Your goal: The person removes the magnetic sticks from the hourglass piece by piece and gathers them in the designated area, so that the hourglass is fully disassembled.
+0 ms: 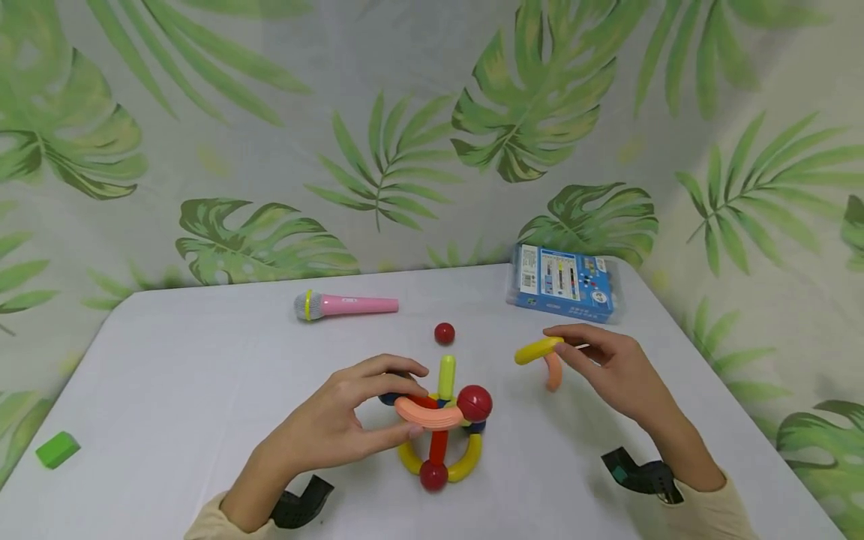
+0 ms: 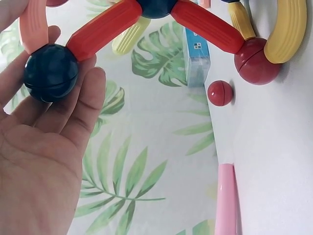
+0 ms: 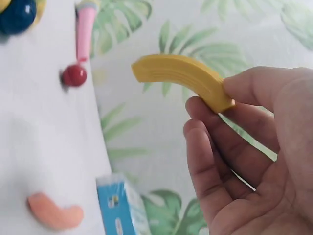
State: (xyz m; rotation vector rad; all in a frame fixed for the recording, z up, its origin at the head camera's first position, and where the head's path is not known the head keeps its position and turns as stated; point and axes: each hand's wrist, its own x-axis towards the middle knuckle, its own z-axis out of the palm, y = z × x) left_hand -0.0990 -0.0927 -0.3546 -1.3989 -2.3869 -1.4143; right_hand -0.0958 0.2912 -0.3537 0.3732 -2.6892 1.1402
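My left hand (image 1: pixel 344 412) grips the upper part of a magnetic ball-and-stick structure, at a salmon curved rod (image 1: pixel 428 414) and a dark blue ball (image 2: pixel 51 72). Red rods (image 2: pixel 105 29) run from that ball to another blue one and down to a red ball (image 1: pixel 433 475) at the base, where yellow curved rods (image 1: pixel 466 459) form a ring. A second red ball (image 1: pixel 475 403) sits at the salmon rod's end, and a lime rod (image 1: pixel 447 376) sticks up. Right of it, my right hand (image 1: pixel 617 371) pinches one end of a yellow curved rod (image 3: pixel 181 73), held above the table.
Beneath the right hand lies a loose salmon curved rod (image 1: pixel 553 373). A single red ball (image 1: pixel 444 334) rests behind the structure. Further back are a pink toy microphone (image 1: pixel 358 304) and a blue box (image 1: pixel 563 281). A green block (image 1: pixel 58 450) lies at far left.
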